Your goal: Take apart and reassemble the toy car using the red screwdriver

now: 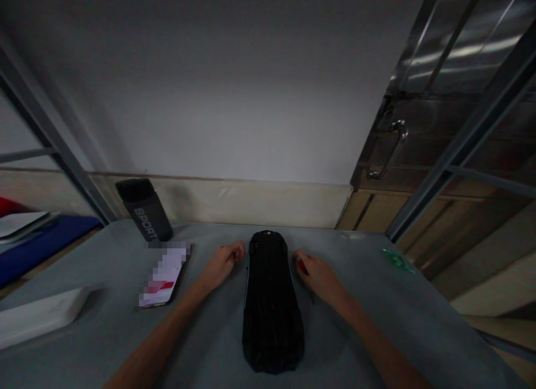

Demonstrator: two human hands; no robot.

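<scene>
A long black toy car body (271,299) lies lengthwise in the middle of the grey table (377,322), apparently underside up. My left hand (221,264) rests beside its far left end, fingers curled, with nothing visible in it. My right hand (319,274) sits at its far right side, fingers closed round a thin tool with a red handle (302,266) whose dark shaft pokes out below the hand.
A dark bottle (145,209) with white lettering stands at the back left. In front of it lies a phone (164,275). A white box (39,315) sits at the left edge. A small green piece (397,260) lies at the right. Metal frame posts flank the table.
</scene>
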